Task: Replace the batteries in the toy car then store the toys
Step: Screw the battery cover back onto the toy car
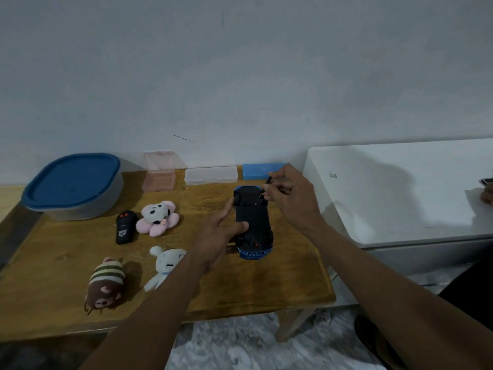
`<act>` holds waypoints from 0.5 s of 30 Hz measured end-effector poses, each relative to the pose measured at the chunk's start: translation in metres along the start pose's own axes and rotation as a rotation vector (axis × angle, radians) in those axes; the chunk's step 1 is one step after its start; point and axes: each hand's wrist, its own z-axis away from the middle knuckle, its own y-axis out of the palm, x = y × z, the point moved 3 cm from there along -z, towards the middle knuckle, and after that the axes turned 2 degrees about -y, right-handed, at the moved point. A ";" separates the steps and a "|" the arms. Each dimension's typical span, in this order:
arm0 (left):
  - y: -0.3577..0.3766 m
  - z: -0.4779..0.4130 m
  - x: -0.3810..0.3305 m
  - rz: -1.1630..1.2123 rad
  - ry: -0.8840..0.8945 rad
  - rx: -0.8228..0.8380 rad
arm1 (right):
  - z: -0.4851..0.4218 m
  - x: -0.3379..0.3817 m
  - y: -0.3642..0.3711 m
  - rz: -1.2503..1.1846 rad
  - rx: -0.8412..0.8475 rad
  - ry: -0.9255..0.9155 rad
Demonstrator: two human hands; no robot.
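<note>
A blue toy car (253, 222) lies upside down on the wooden table (66, 252), its black underside facing up. My left hand (218, 233) grips the car from its left side, thumb across the underside. My right hand (288, 198) pinches a thin black screwdriver (266, 186) whose tip touches the far end of the underside. A black remote control (125, 227) lies to the left. Three plush toys lie nearby: a pink and white one (157, 217), a white one (165, 265) and a brown striped one (106, 284).
A grey tub with a blue lid (74, 185) stands at the back left. Along the wall sit a pink clear box (158, 172), a frosted flat case (210, 174) and a blue case (258, 170). A white cabinet (400, 193) adjoins the table's right side.
</note>
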 end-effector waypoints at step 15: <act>-0.001 0.010 0.000 -0.003 0.024 0.000 | 0.006 -0.002 0.004 0.118 0.020 -0.064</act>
